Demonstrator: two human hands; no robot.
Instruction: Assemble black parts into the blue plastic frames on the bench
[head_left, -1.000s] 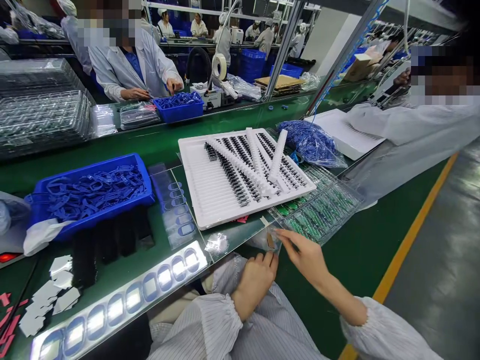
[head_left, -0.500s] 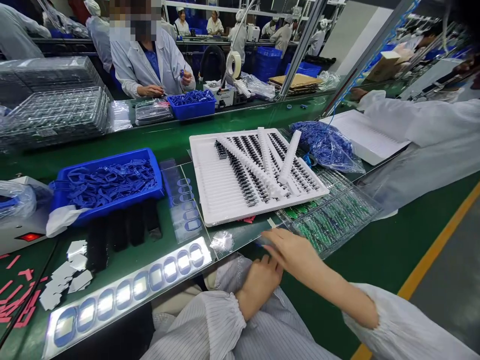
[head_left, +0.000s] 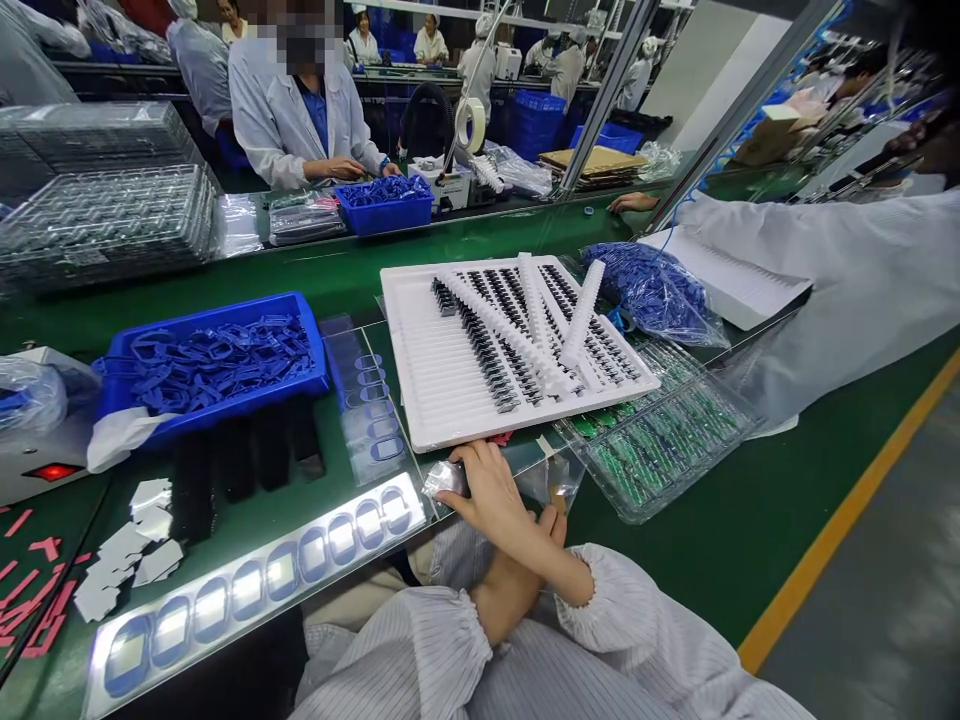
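Observation:
My right hand (head_left: 491, 495) reaches across my left forearm at the table's front edge. Its thumb and fingers close around a small crumpled piece of clear plastic (head_left: 444, 480). Lower and to the right, my left hand (head_left: 551, 525) is partly hidden behind my right wrist. The fingers there pinch a small clear plastic bag (head_left: 574, 475) that overhangs the edge. Just beyond both hands lies a white ribbed tray (head_left: 427, 390) with rows of small black parts. Several white toothed strips (head_left: 583, 315) rest across those rows.
A blue bin (head_left: 319, 370) of blue frames stands left. A strip of oval films (head_left: 281, 575) lies along the front edge. To the right are a clear tray of green boards (head_left: 667, 440) and a bag of blue parts (head_left: 652, 290). A co-worker (head_left: 300, 120) sits opposite.
My right hand has moved left from beside my left hand to the crumpled plastic. The clear bag now shows at my left hand. The co-worker's hands opposite have moved to the small blue bin.

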